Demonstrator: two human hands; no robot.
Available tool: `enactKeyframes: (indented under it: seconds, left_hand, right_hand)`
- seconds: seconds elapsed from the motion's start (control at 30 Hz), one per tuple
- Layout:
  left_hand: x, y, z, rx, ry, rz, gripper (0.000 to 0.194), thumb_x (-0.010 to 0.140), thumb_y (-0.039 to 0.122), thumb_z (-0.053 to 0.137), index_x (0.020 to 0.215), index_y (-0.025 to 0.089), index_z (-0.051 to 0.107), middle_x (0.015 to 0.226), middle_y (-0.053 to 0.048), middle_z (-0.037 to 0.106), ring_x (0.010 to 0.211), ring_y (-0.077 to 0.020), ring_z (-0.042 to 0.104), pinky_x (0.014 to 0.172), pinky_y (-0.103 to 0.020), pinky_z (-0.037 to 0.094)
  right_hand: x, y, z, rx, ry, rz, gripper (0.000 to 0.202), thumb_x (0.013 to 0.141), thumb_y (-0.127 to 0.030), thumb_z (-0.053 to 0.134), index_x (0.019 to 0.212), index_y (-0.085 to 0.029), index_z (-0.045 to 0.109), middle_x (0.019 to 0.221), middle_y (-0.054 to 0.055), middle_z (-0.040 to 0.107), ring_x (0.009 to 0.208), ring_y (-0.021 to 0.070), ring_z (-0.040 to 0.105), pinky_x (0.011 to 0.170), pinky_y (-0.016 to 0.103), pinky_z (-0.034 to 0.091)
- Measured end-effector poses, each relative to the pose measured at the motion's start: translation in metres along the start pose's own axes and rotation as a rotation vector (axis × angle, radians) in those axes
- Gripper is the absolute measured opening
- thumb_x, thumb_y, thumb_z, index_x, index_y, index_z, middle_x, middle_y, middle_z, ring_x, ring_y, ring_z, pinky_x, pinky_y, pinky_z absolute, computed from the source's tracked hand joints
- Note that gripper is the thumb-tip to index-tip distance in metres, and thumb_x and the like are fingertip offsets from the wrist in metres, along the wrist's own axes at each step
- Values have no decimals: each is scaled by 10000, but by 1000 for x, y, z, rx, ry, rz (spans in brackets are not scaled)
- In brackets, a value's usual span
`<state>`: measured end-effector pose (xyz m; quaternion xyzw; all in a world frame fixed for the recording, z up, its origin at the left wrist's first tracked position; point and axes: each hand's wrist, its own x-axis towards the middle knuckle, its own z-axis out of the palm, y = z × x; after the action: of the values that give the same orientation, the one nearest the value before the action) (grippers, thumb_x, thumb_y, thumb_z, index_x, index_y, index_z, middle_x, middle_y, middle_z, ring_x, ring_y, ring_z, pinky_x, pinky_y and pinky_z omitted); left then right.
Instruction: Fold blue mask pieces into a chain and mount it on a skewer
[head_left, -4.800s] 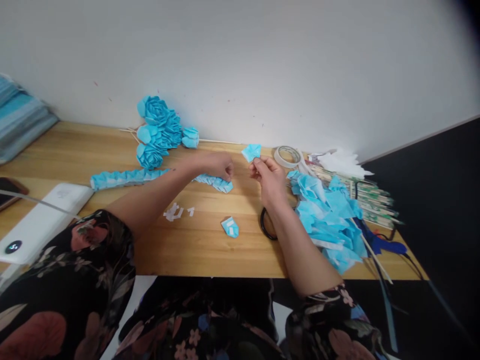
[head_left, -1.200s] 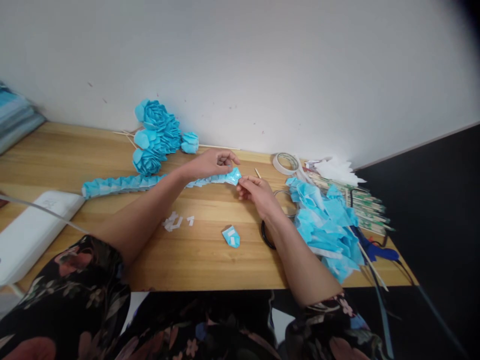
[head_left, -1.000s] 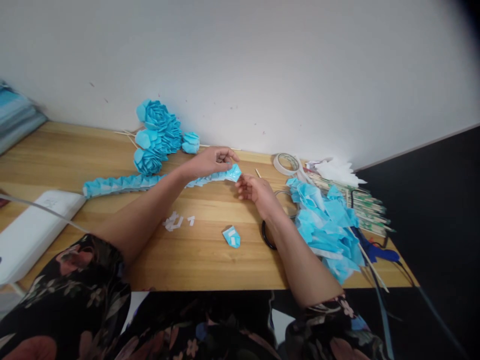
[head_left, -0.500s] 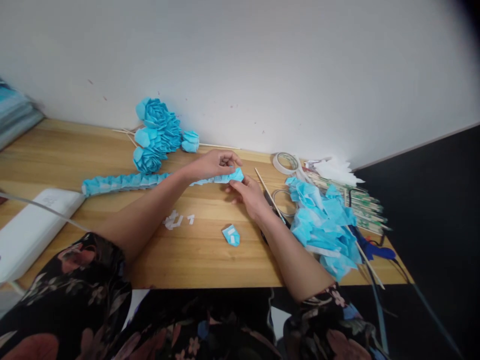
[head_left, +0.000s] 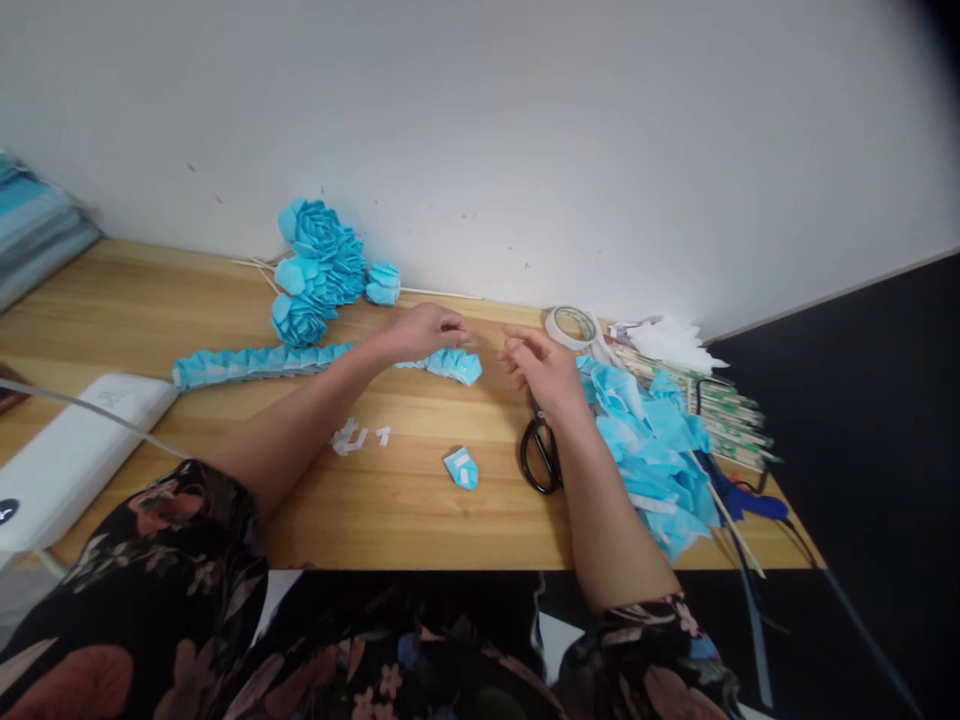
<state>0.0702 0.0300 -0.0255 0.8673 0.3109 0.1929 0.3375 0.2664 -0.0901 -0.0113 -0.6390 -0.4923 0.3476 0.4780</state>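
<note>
My left hand [head_left: 431, 332] is raised just above the long strip of overlapping blue paper petals [head_left: 247, 366], its fingers drawn together. My right hand [head_left: 538, 362] faces it with bent fingers pinched. A faint, blurred tan streak runs between the two sets of fingertips; I cannot make out what it is. The petal strip lies across the table, partly behind my left wrist, its end below the left fingers. A single blue petal [head_left: 461, 467] with white tape pieces on it lies in front. Small white tape pieces [head_left: 349, 437] lie to its left.
Blue paper roses [head_left: 319, 265] stand by the wall, with a smaller bud [head_left: 383, 284] beside them. At the right are black-handled scissors [head_left: 540, 458], tape rolls [head_left: 571, 326], crumpled blue paper [head_left: 645, 460] and a blue-handled tool [head_left: 757, 503]. A white device [head_left: 90, 455] sits at left.
Both hands have let go of the petal strip's right end, which now lies lower. My right hand has moved right and up. The thin stick near the scissors no longer shows there.
</note>
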Motion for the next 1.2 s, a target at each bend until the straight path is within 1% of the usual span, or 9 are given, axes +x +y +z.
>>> enactKeyframes:
  seconds: [0.17, 0.3, 0.47, 0.53, 0.6, 0.7, 0.9, 1.0, 1.2]
  left_hand:
    - [3, 6, 0, 121, 192, 116, 283, 900, 305, 573, 1051, 135, 743, 1321, -157, 649, 1228, -265, 596, 1085, -410, 423]
    - [-9, 53, -17, 90, 288, 86, 233, 920, 218, 573, 1079, 135, 723, 1204, -119, 708, 1173, -229, 621, 1067, -379, 442]
    - [-94, 145, -24, -218, 162, 228, 189, 941, 115, 575, 1046, 129, 732, 1057, -53, 769, 989, -149, 682, 920, -252, 484]
    - [-145, 162, -11, -482, -35, 256, 210, 987, 230, 569, 1079, 129, 728, 1056, -75, 777, 954, -157, 706, 881, -255, 516]
    - [-193, 158, 10, -685, -310, 212, 272, 1027, 244, 494, 1149, 152, 719, 1131, -108, 768, 1042, -181, 711, 944, -287, 524]
    - [-248, 125, 52, -884, -479, 48, 340, 1038, 306, 472, 1175, 142, 736, 1216, -152, 740, 1153, -217, 686, 1018, -317, 499]
    - [-296, 52, 135, -1363, -129, -664, 476, 830, 593, 724, 997, 151, 784, 1024, -119, 792, 977, -231, 733, 965, -359, 525]
    - [-303, 41, 146, -1560, -14, -809, 458, 748, 540, 823, 971, 141, 789, 985, -127, 794, 934, -227, 742, 933, -343, 535]
    - [-305, 35, 124, -1717, -7, -791, 357, 843, 418, 747, 991, 96, 795, 1077, -169, 779, 1023, -260, 726, 978, -369, 522]
  right_hand:
    - [1, 4, 7, 148, 98, -90, 330, 830, -453, 631, 999, -182, 712, 745, 1, 678, 583, 97, 570, 484, 199, 427]
    - [-2, 1, 11, 237, 102, -158, 275, 859, -441, 633, 932, -188, 712, 727, -15, 659, 558, 78, 544, 532, 209, 449]
    - [-30, -34, 21, 314, 73, -236, 222, 896, -394, 641, 792, -205, 696, 706, -10, 646, 604, 94, 555, 618, 241, 491]
    - [-54, -48, 31, 390, -45, -180, 232, 909, -414, 644, 835, -210, 727, 760, 18, 692, 677, 121, 612, 675, 267, 524]
    - [-79, -53, 46, 485, -180, -98, 300, 909, -479, 639, 817, -208, 729, 826, 34, 730, 750, 146, 665, 753, 306, 556]
    - [-107, -43, 76, 535, -286, 40, 379, 899, -578, 620, 944, -222, 743, 1013, 55, 764, 954, 188, 705, 929, 384, 557]
    - [-105, -9, 130, 485, -86, 35, 432, 917, -614, 552, 1031, -222, 695, 1176, 82, 734, 1139, 200, 668, 1094, 414, 472]
    - [-95, -2, 145, 423, -53, -25, 442, 937, -626, 513, 1046, -228, 671, 1196, 81, 721, 1155, 188, 657, 1078, 389, 490]
    - [-79, -7, 172, 324, -166, -32, 542, 949, -700, 433, 1027, -210, 652, 1001, 78, 742, 953, 166, 710, 903, 326, 572]
